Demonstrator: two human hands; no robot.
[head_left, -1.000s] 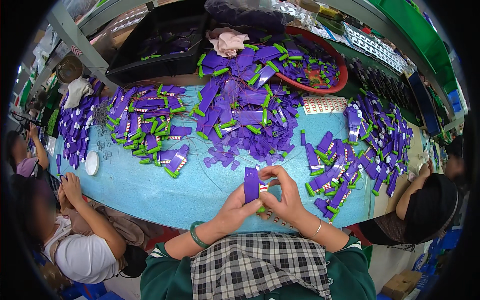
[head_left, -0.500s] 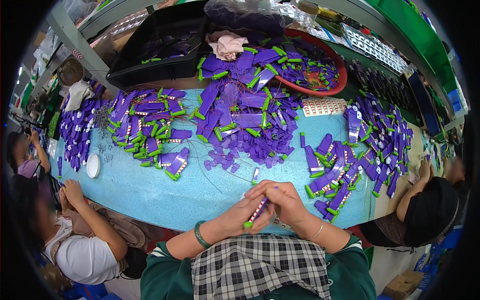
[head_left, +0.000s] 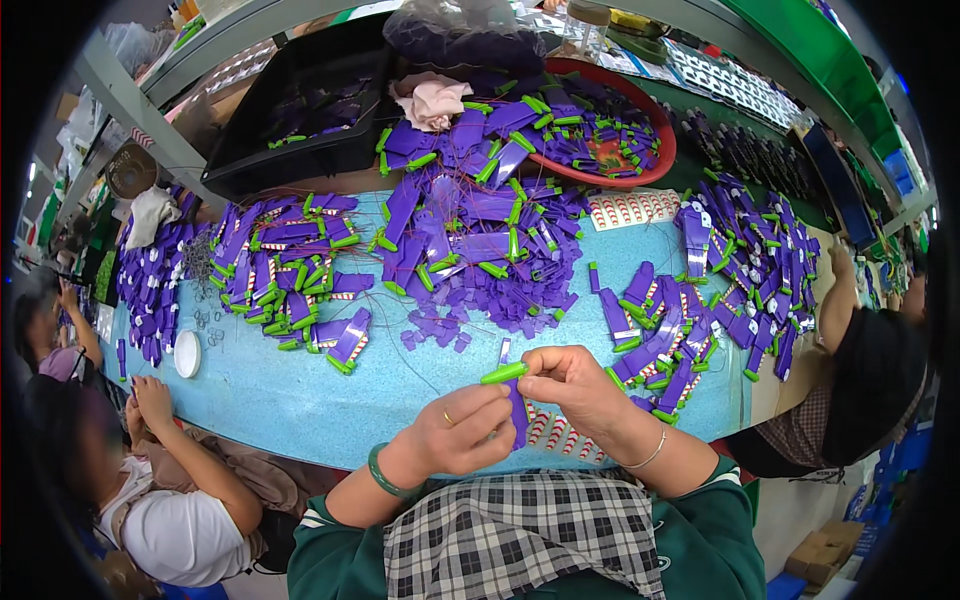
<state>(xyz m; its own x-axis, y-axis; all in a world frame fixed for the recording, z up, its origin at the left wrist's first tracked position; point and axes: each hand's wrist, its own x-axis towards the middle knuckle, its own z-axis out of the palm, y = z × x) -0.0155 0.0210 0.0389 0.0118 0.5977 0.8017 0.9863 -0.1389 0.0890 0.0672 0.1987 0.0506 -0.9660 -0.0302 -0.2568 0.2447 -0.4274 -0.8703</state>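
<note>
- Head view: the purple-and-green piece [head_left: 519, 412] is between the two hands, above the near edge of the blue worktop [head_left: 300, 390], with its green end [head_left: 503, 373] lying crosswise at the top.
- The left hand [head_left: 462, 430] has its fingers curled in and appears to grasp the purple body from the left, though the view of that grip is poor.
- The right hand [head_left: 575, 388] pinches the right tip of the green end between thumb and forefinger.
- To handle it well, I would let the left hand steady the body and leave the right with only a light fingertip pinch, so the piece does not twist.
- Fingertips seem best kept to the edges, off the flat face; turning that face squarely toward the eyes should make alignment easier to judge.
- Care also looks wise near the red-and-white striped stickers [head_left: 560, 432] just beside the right hand, where a sleeve or wrist could catch them.
- The left thumb and palm side are out of sight, and the fingers cover much of the purple body, so its broad face cannot be checked.
- Whether a sticker sits under the right fingertips cannot be told.
- Within the middle heap of purple parts [head_left: 490, 235], single pieces overlap too much to separate by eye.
- At the fisheye rim, the co-worker on the right [head_left: 865, 370] is partly cut off, and that person's hands are hard to make out.
</note>
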